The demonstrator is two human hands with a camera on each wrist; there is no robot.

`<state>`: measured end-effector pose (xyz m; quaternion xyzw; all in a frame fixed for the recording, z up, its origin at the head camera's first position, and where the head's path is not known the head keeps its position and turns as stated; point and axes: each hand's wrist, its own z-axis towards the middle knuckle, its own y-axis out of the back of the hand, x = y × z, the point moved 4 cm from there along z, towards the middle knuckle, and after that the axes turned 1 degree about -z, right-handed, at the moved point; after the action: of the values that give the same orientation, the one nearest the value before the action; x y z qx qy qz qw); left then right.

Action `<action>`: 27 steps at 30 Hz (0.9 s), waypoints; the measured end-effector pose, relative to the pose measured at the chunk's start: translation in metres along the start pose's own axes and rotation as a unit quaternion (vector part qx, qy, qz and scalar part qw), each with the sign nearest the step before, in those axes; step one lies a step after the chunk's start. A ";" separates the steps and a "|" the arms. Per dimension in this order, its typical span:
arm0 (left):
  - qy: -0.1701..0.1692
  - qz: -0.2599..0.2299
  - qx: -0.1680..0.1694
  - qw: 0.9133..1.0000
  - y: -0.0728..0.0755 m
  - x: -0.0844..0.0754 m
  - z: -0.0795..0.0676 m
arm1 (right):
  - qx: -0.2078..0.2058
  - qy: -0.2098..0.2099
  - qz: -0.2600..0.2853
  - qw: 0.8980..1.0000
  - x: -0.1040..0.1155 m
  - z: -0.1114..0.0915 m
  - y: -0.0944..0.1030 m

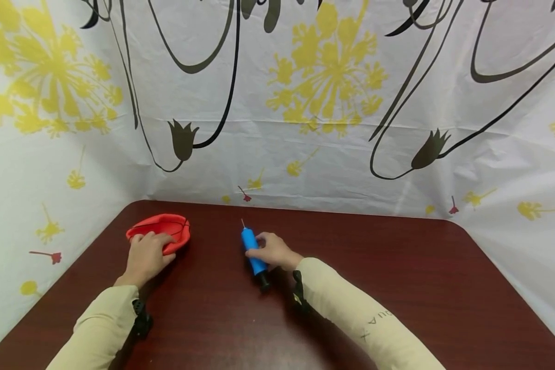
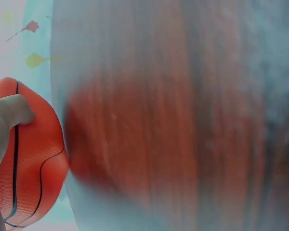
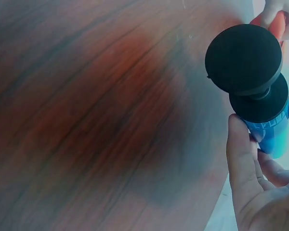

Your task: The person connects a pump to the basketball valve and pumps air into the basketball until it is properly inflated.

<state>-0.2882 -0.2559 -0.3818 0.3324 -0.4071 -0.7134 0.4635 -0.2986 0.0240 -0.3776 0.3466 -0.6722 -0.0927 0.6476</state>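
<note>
On the left part of the table lies a deflated orange-red ball (image 1: 168, 224) with thin black lines, caved in on top like a bowl. My left hand (image 1: 144, 257) grips its near side. In the left wrist view a finger presses across the ball (image 2: 41, 149). Near the table's middle my right hand (image 1: 276, 251) holds a blue hand pump (image 1: 250, 240) by its barrel, its thin needle pointing away from me. The pump's round black handle (image 3: 243, 58) faces the right wrist camera, pushed close to the barrel's black cap. Whether the pump touches the table I cannot tell.
The dark reddish-brown wooden table (image 1: 374, 257) has rounded far corners. A white sheet (image 1: 240, 103) with yellow flowers and dark stems hangs behind it and along both sides. Dark straps are on both wrists, over light sleeves.
</note>
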 end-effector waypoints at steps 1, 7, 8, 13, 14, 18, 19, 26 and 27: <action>-0.003 -0.006 -0.010 1.000 0.001 -0.001 0.000 | 0.000 0.000 0.001 1.000 0.000 -0.001 0.002; -0.011 -0.017 -0.049 0.999 0.010 -0.008 0.003 | -0.004 -0.001 0.000 1.000 -0.004 -0.006 0.010; -0.011 -0.019 -0.052 0.998 0.012 -0.010 0.003 | -0.005 -0.001 0.001 1.000 -0.005 -0.007 0.011; -0.026 -0.036 -0.063 0.997 0.018 -0.024 0.002 | -0.005 0.000 0.004 1.000 -0.009 -0.014 0.017; -0.031 -0.041 -0.066 0.997 0.018 -0.028 0.002 | -0.006 -0.001 0.003 1.000 -0.011 -0.016 0.018; -0.056 -0.050 -0.081 0.994 0.021 -0.047 0.005 | -0.011 -0.005 0.001 1.000 -0.018 -0.022 0.025; -0.062 -0.053 -0.085 0.993 0.022 -0.052 0.006 | -0.012 -0.006 0.002 1.000 -0.020 -0.024 0.027; -0.105 -0.097 -0.111 0.983 0.030 -0.088 0.009 | -0.023 -0.013 0.030 0.999 -0.036 -0.034 0.038; -0.111 -0.102 -0.112 0.982 0.030 -0.093 0.009 | -0.025 -0.013 0.033 0.999 -0.038 -0.036 0.040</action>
<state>-0.2518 -0.1740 -0.3420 0.2368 -0.3373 -0.8305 0.3746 -0.2816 0.0878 -0.3798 0.3067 -0.6892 -0.0921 0.6499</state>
